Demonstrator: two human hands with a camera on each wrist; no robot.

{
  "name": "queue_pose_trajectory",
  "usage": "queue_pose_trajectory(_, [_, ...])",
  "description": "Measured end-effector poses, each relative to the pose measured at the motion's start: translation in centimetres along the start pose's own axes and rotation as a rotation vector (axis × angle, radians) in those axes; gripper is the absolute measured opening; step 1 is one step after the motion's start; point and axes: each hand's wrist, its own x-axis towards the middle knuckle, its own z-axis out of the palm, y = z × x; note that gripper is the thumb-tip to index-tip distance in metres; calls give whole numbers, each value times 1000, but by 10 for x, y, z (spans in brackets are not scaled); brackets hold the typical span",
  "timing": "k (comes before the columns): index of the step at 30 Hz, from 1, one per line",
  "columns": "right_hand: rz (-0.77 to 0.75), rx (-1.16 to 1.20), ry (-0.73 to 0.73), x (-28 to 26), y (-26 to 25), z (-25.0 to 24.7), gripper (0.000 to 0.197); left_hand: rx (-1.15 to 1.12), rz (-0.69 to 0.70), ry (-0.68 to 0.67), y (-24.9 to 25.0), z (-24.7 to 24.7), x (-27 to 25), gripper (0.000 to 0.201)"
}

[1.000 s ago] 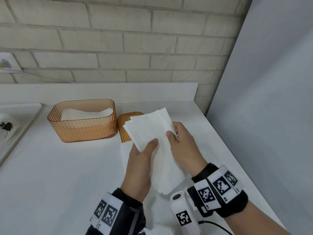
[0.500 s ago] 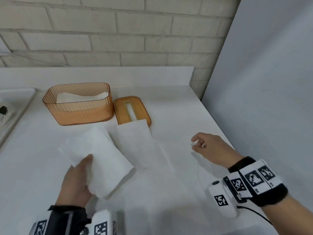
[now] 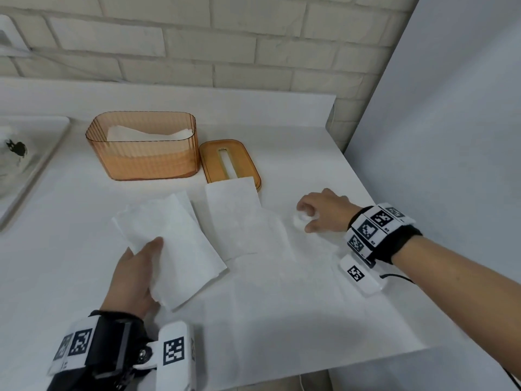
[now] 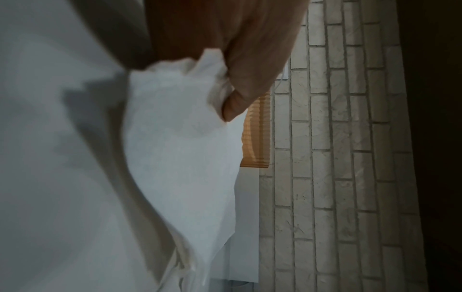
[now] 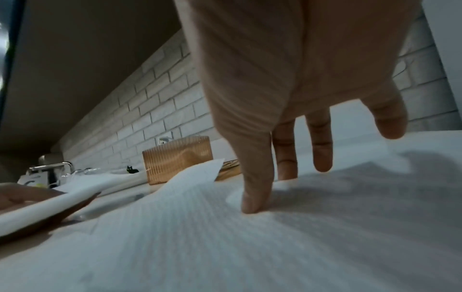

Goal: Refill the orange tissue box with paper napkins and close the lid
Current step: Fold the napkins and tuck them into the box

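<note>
A: Two hands over a white counter (image 3: 70, 227) from the head view. What is around them?

B: A brick wall (image 3: 197, 40) behind, a grey panel (image 3: 451, 136) at the right, a sink tray (image 3: 33, 165) at the far left. Loose napkins (image 3: 234, 215) lie between the hands, one overlapping the near end of the lid (image 3: 229, 156). The lid sits flat just right of the box (image 3: 146, 159).

A: And the box?

B: Orange, ribbed, translucent, open on top, with some white paper inside, at the back of the counter. The left hand (image 3: 132, 277) pinches a stack (image 3: 172, 244) with the thumb on top. The right hand (image 3: 324, 211) has curled fingers on a small bunched bit of paper; half a second ago it hovered with nothing in it, and the stack sat a little nearer the left edge.

A: Left wrist view?

B: Blurred. The thumb (image 4: 250, 79) presses the stack (image 4: 180, 158) against the fingers beneath; a strip of the box (image 4: 257, 138) shows past it, before the bricks.

A: Right wrist?

B: The fingers (image 5: 255, 177) point down, slightly spread, one tip touching a napkin (image 5: 225, 237) on the counter. Whether they pinch anything I cannot tell here. The box (image 5: 177, 158) stands well beyond, with a tap (image 5: 50, 166) and a small black figure (image 5: 132, 170) to its left. The left hand (image 5: 22, 195) is at the frame's left edge with its stack (image 5: 50, 205).
</note>
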Motion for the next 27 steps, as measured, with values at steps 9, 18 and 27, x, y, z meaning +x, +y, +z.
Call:
queue_pose_trajectory(9, [-62,112,93,0,14,-27,16,47,-31,10,-3,-6,13,27])
queue_pose_trajectory(18, [-296,740,59,-44,-29,-63,8,60,-32,-4,-4,-5,17,24])
queue_pose_trajectory(27, [-284,170,-116,-33,-58,20,20,21,-19,-2,-2,-3,15,18])
